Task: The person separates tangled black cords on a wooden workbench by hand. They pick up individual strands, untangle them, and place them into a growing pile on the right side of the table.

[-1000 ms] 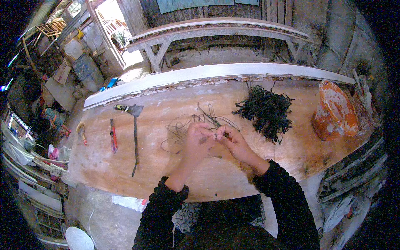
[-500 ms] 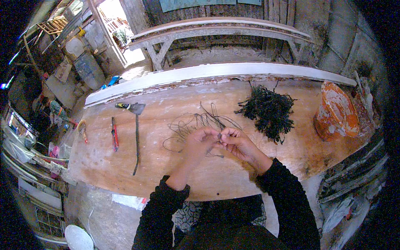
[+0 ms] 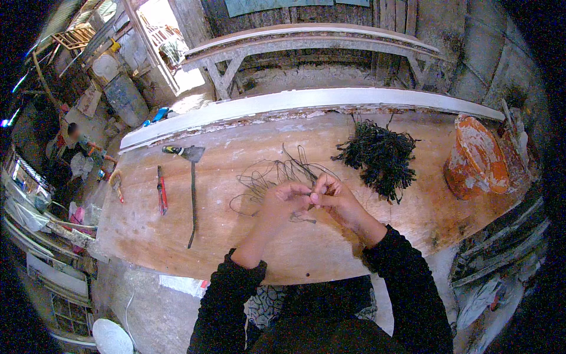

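Head view: thin cord (image 3: pixel 305 170) lies in loose loops on wooden tabletop (image 3: pixel 141 248), just left of black bundle (image 3: pixel 378 156). Left hand (image 3: pixel 282 200) and right hand (image 3: pixel 339 202) meet at fingertips, left of bundle and nearer wearer. Right thumb and forefinger pinch something small, probably end of thin cord; left fingers curl alongside, whether gripping cannot tell. Bundle, many strands gathered, looks like done share; loops look unworked, piece at fingertips seems partway. Orange bucket (image 3: pixel 476 158) stands right of bundle.

We are seeing a smooth wooden tabletop (image 3: pixel 318 253) and matt cord (image 3: pixel 305 170). We are noticing rough, crusted plastic on the orange bucket (image 3: pixel 483 162).
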Motion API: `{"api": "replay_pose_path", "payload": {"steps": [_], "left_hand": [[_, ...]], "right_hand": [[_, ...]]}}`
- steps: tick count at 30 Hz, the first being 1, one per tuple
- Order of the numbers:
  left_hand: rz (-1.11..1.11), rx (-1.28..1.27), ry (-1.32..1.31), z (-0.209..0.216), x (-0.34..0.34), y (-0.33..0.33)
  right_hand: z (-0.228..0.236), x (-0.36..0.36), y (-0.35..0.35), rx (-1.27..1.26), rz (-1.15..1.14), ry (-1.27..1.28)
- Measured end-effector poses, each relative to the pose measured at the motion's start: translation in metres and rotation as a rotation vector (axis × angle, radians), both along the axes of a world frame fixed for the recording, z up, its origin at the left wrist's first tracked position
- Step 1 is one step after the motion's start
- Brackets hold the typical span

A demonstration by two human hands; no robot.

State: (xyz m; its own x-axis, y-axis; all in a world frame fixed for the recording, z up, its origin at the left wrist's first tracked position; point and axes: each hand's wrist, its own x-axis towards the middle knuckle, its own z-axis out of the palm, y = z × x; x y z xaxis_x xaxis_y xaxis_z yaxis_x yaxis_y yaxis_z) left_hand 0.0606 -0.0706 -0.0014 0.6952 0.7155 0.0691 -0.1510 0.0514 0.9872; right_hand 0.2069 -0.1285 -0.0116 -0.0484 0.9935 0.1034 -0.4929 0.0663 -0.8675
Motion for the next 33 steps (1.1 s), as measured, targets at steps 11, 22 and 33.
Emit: {"api": "replay_pose_path", "payload": {"steps": [11,22,33], "left_hand": [[0.170,-0.075,-0.051,0.000,0.002,0.007],[0.133,0.107,-0.147,-0.007,-0.004,0.014],[0.059,0.124,0.019,-0.002,0.005,0.002]], "right_hand": [[-0.005,-0.001,0.004,0.087,-0.055,-0.058],[-0.010,-0.007,0.001,0.016,-0.018,-0.312],[0.011,0.010,0.000,-0.135,-0.380,-0.246]]}}
